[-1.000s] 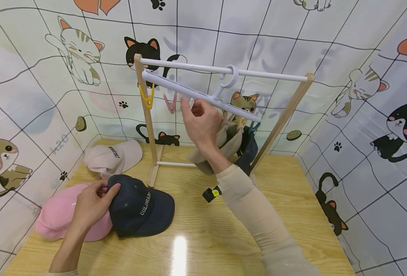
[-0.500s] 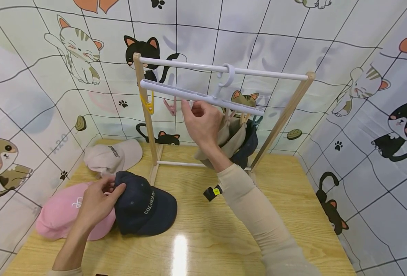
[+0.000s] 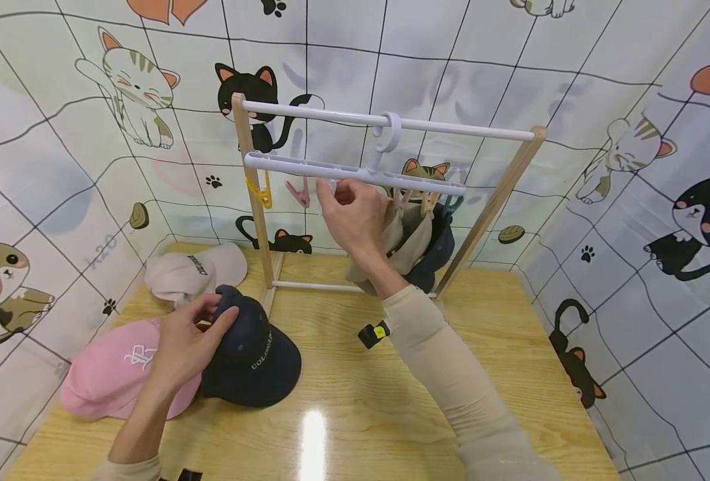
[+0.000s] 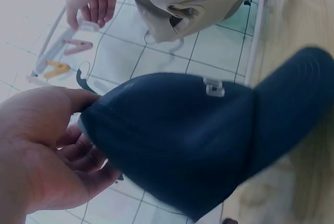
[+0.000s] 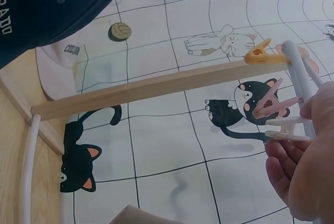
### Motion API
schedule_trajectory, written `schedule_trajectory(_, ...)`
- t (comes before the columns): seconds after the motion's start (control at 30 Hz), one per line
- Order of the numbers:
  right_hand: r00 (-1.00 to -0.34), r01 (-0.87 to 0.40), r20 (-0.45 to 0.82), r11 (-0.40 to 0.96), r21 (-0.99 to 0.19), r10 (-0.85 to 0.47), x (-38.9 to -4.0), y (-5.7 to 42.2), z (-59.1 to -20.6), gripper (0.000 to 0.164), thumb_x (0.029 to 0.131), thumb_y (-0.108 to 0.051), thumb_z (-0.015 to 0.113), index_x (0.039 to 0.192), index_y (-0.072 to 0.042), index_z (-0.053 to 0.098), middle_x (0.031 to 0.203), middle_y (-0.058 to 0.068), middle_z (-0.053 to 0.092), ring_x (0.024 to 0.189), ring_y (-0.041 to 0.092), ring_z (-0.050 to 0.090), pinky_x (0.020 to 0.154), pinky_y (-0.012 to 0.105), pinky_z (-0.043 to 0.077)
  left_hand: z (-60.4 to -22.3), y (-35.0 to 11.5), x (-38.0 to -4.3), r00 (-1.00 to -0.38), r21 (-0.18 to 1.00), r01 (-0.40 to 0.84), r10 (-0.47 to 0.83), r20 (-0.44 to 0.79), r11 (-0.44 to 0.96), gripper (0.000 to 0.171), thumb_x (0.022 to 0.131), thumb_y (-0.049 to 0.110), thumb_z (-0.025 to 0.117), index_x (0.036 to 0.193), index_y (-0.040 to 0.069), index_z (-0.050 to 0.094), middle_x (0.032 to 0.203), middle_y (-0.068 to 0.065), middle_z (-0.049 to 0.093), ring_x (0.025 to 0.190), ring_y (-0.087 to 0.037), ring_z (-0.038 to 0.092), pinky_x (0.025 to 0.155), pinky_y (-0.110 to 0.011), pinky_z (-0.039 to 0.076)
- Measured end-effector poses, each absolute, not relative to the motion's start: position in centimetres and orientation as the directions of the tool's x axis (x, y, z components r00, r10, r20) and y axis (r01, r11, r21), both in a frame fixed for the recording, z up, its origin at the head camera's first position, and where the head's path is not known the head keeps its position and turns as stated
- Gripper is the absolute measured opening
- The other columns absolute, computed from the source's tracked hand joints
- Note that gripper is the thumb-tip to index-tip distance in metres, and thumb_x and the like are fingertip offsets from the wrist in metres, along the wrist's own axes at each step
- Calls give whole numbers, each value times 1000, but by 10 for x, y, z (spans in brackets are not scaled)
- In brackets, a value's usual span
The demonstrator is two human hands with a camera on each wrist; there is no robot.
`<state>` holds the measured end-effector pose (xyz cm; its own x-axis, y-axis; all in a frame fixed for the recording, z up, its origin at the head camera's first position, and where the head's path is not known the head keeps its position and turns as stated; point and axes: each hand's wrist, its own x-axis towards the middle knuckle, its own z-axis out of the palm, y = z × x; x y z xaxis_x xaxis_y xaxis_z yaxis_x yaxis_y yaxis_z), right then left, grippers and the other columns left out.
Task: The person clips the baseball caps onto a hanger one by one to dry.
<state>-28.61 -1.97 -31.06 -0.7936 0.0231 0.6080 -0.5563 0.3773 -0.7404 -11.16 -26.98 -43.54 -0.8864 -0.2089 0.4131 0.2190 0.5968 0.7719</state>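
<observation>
My left hand (image 3: 186, 341) pinches the back edge of a navy cap (image 3: 249, 361) with "COLORADO" lettering, its brim toward the right, low over the table. In the left wrist view the cap's crown (image 4: 172, 125) hangs from thumb and fingers. My right hand (image 3: 355, 217) is up at a pale lilac hanger (image 3: 306, 167) and pinches a white clothespin (image 5: 287, 130) on it. To the left of that hand, a pink clothespin (image 3: 298, 192) and a yellow clothespin (image 3: 263, 192) hang with nothing in them. Beige caps (image 3: 413, 244) and a dark cap (image 3: 441, 250) hang clipped at the right.
The hanger hooks over the white rod (image 3: 318, 116) of a wooden rack (image 3: 257, 220). A pink cap (image 3: 111, 367) and a light beige cap (image 3: 195, 272) lie on the table (image 3: 391, 414) at the left. A small black object with a yellow patch (image 3: 373, 334) shows beside my right sleeve.
My left hand has moved right and slightly up with the navy cap, whose crown tips up. The hanger's left end has dropped, so it hangs closer to level. My right hand stays at the clothespin.
</observation>
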Motion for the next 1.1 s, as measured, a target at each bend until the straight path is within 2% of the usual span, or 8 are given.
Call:
schedule_trajectory(0.23,-778,-564,628,413,-715,24,-290,-13,-312,34,102,-34,77,85,-5,80,85,12,84,81,24,79,84,38,58,-423,-251,-118,-853,775,261,-238,464,575,16,99,12,88,112,5,82,94,-11,80,85,10,63,77,-5,52)
schedule_trajectory(0.43,-792,-548,610,419,-724,18,-290,-11,-310,35,103,-37,78,84,-7,80,84,10,84,81,23,79,92,42,58,-414,-241,-125,-809,772,316,-268,523,552,15,97,11,89,109,4,82,88,-12,80,82,9,64,74,-5,52)
schedule_trajectory(0.8,-802,-542,597,443,-714,-19,-290,-6,-309,35,105,-35,75,86,-6,81,84,11,84,80,24,77,85,41,57,-398,-223,-141,-777,739,407,-221,589,538,15,97,10,89,107,2,81,87,-12,79,81,7,65,72,-6,53)
schedule_trajectory(1.1,-800,-534,599,489,-690,-30,-293,-1,-306,37,103,-36,76,80,-8,84,81,8,84,79,23,79,84,43,57,-389,-205,-158,-767,718,467,-167,619,516,15,97,10,89,106,2,80,84,-11,78,78,3,65,65,-9,54)
